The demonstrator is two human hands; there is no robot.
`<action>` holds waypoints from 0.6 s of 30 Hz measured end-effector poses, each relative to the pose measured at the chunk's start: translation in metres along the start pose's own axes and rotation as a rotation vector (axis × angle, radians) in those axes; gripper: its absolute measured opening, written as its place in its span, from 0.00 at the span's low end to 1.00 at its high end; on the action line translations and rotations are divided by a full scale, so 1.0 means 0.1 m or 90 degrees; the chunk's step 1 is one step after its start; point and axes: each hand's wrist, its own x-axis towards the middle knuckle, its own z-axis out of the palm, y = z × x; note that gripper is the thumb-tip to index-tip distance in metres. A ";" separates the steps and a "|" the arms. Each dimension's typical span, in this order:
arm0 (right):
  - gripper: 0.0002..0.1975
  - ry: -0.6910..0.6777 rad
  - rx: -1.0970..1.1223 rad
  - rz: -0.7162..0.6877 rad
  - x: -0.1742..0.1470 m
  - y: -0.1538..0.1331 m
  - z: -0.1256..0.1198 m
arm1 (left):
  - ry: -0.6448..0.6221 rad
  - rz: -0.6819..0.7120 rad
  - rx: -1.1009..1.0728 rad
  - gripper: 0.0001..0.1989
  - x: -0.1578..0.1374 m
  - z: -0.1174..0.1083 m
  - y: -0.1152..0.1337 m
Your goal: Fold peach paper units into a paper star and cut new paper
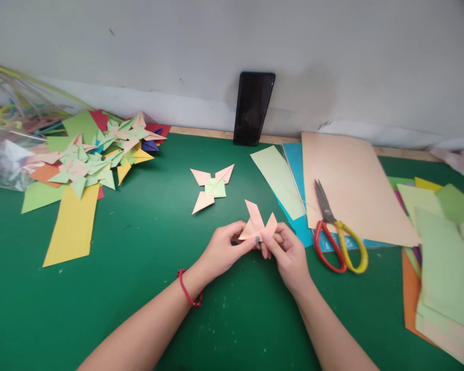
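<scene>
A folded peach paper piece (pixel 257 220) with pointed flaps is pinched between my two hands, above the green tabletop. My left hand (pixel 226 247) grips its left side, thumb pressed on the lower edge. At its lower right, my right hand (pixel 288 252) holds it with thumb and fingers. Beyond my hands lies a partly assembled paper star (pixel 215 188), with a light green square centre and peach points on three of its corners. Some of the fingers are hidden behind the folded paper.
At left, several folded paper stars (pixel 88 159) lie heaped over coloured sheets, beside a clear plastic bag (pixel 7 159). A phone (pixel 254 108) leans against the wall. Red-and-yellow-handled scissors (pixel 334 226) rest on a large peach sheet (pixel 344 185). Green sheets (pixel 448 273) are stacked at right.
</scene>
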 end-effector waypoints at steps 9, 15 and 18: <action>0.08 0.007 -0.020 -0.026 0.00 -0.01 0.04 | -0.028 -0.018 -0.057 0.11 0.00 -0.01 0.02; 0.09 0.025 -0.032 -0.029 0.01 0.00 0.05 | -0.027 -0.020 -0.007 0.11 -0.01 -0.01 0.04; 0.10 0.040 -0.053 -0.037 0.00 0.00 0.05 | -0.020 -0.019 -0.007 0.11 -0.02 0.00 0.03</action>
